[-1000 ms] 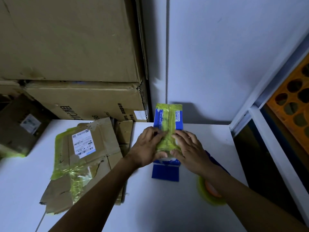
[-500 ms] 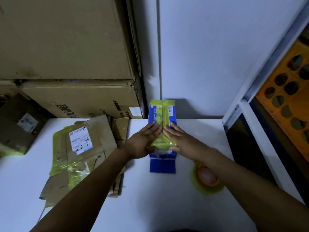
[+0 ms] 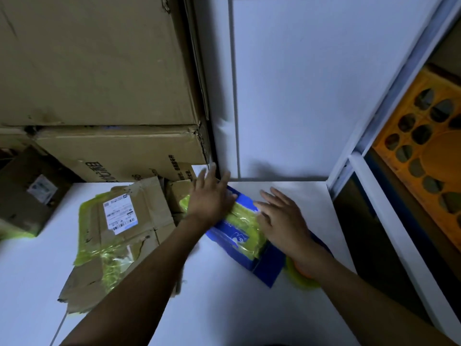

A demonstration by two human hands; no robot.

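Both hands are lying flat with fingers straight and spread on the blue box (image 3: pixel 228 234), the left hand (image 3: pixel 210 198) covering its far end and the right hand (image 3: pixel 282 221) its near half. The box is lying slantwise on the tabletop (image 3: pixel 224 308) under both palms, and a tape roll (image 3: pixel 299 280) is sitting just beneath the right wrist.

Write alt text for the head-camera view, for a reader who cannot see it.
A person's left hand and right hand rest flat on a blue box bound in yellow-green tape, askew on a white table. Flattened cardboard lies to its left, stacked cartons behind.
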